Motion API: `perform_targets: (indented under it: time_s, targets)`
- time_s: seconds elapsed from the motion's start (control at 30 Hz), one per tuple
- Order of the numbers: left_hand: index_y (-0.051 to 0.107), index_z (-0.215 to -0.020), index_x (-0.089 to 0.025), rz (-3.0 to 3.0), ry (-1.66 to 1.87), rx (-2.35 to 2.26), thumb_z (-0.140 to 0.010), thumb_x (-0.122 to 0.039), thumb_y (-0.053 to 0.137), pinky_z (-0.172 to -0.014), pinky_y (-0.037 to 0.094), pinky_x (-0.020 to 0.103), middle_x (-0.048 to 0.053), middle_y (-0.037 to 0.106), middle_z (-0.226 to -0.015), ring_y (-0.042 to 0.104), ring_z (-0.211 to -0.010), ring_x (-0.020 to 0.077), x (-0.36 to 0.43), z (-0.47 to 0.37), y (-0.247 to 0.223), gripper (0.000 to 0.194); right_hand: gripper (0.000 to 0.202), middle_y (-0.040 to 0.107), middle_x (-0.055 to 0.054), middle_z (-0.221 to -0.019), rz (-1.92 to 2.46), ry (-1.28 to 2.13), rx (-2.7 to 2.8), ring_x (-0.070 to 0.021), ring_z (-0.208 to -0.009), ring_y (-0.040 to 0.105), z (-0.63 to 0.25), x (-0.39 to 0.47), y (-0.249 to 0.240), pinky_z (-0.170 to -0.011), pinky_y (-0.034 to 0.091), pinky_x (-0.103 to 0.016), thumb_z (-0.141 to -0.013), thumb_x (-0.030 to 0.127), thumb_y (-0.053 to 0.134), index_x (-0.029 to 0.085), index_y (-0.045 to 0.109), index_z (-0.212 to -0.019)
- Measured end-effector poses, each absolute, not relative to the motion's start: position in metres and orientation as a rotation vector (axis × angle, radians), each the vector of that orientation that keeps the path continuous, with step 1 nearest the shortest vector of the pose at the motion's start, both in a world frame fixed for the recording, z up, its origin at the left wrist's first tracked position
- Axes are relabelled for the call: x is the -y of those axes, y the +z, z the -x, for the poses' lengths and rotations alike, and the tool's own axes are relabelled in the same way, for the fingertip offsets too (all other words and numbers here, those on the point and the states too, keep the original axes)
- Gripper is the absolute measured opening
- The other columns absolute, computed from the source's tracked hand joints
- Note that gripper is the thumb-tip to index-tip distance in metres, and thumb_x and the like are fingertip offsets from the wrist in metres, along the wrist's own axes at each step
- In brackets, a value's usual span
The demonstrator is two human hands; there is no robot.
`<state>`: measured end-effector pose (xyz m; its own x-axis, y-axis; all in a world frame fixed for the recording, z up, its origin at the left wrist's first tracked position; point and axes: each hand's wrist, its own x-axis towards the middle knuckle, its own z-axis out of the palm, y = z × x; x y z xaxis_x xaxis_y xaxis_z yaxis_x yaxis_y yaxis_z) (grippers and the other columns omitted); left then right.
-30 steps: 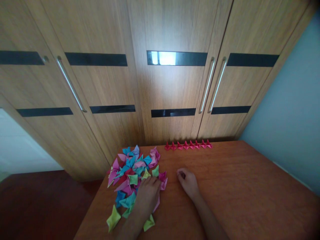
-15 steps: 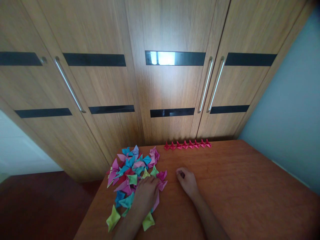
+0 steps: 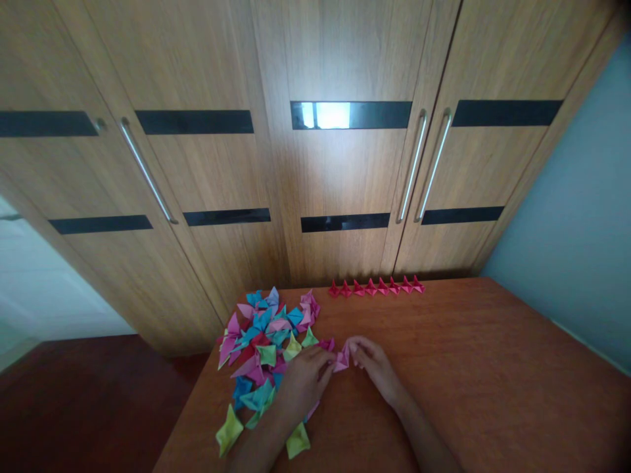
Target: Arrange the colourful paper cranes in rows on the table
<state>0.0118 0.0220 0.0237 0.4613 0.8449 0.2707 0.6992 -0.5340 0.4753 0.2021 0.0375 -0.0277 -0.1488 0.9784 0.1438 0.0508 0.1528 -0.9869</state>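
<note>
Pink paper piece [image 3: 342, 359] – between the two hands, right of the pile, over the bench [image 3: 468, 355]; can't tell if it touches the surface. Left to right: white panel [image 3: 54, 282] at far left, dark red floor [image 3: 98, 401] below it. Yellow-green piece [image 3: 229, 430] near the bench's left edge, at the front of a loose pile [image 3: 267, 355] of folded papers in blue, teal, pink, red, green. Left hand [image 3: 306, 378] reaches across the pile, thumb and fingers pinching the pink piece's left side. Second yellow-green piece [image 3: 298, 441] lies beside that forearm; magenta piece [image 3: 326, 344] just behind the left fingers. Right hand [image 3: 377, 368], fingers bent, has fingertips at the pink piece's right point – can't tell if clenched on it. Eight red pieces [image 3: 371, 287] stand in a row along the back edge, before the wooden wardrobe [image 3: 340, 171]. Pale blue wall [image 3: 582, 197] at far right.
</note>
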Motion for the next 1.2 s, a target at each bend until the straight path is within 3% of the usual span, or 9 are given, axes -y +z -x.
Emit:
perform_targets:
  time_s: [0.23, 0.4, 0.57, 0.83, 1.2]
  targets:
    - [0.066, -0.094, -0.023, -2.361, 0.719, -1.197, -0.085, -0.016, 0.051, -0.083, 0.046, 0.029, 0.003, 0.069, -0.092, 0.06, -0.09, 0.0176, -0.027, -0.026, 0.03, 0.019, 0.037, 0.05, 0.003, -0.061, 1.112, 1.239, 1.26, -0.0103, -0.056, 0.043, -0.206, -0.04, -0.027, -0.052, 0.034, -0.02, -0.075, 0.055, 0.059, 0.018, 0.057, -0.072]
    - [0.066, -0.099, -0.024, -2.326, 0.687, -1.063, -0.084, -0.016, 0.054, -0.089, 0.043, 0.028, 0.001, 0.07, -0.095, 0.061, -0.091, 0.0161, -0.028, -0.028, 0.041, 0.022, 0.035, 0.048, 0.004, -0.058, 1.088, 1.267, 1.201, -0.0089, -0.052, 0.037, -0.209, -0.041, -0.029, -0.049, 0.029, -0.02, -0.077, 0.052, 0.058, 0.018, 0.057, -0.072]
    - [0.067, -0.101, -0.025, -2.373, 0.624, -1.047, -0.084, -0.014, 0.053, -0.083, 0.045, 0.024, 0.001, 0.07, -0.094, 0.062, -0.088, 0.0142, -0.034, -0.03, 0.044, 0.024, 0.037, 0.058, -0.001, -0.068, 1.071, 1.216, 1.244, -0.0105, -0.056, 0.043, -0.211, -0.044, -0.029, -0.05, 0.034, -0.021, -0.081, 0.053, 0.053, 0.017, 0.062, -0.08]
    - [0.066, -0.102, -0.019, -2.526, 0.525, -1.337, -0.086, -0.016, 0.048, -0.085, 0.045, 0.027, 0.005, 0.07, -0.098, 0.062, -0.094, 0.0177, -0.097, -0.045, 0.044, 0.024, 0.041, 0.054, 0.001, -0.059, 1.331, 0.778, 1.25, -0.014, -0.054, 0.049, -0.223, -0.062, -0.057, -0.052, 0.04, -0.024, -0.081, 0.055, 0.049, 0.017, 0.065, -0.083]
    - [0.065, -0.103, -0.019, -2.503, 0.238, -1.525, -0.089, -0.017, 0.043, -0.09, 0.045, 0.033, 0.01, 0.068, -0.103, 0.061, -0.102, 0.02, -0.159, -0.073, 0.025, 0.026, 0.035, 0.058, 0.0, -0.06, 1.396, 0.754, 1.358, -0.0155, -0.056, 0.054, -0.221, -0.059, -0.055, -0.056, 0.043, -0.025, -0.085, 0.048, 0.045, 0.019, 0.064, -0.087]
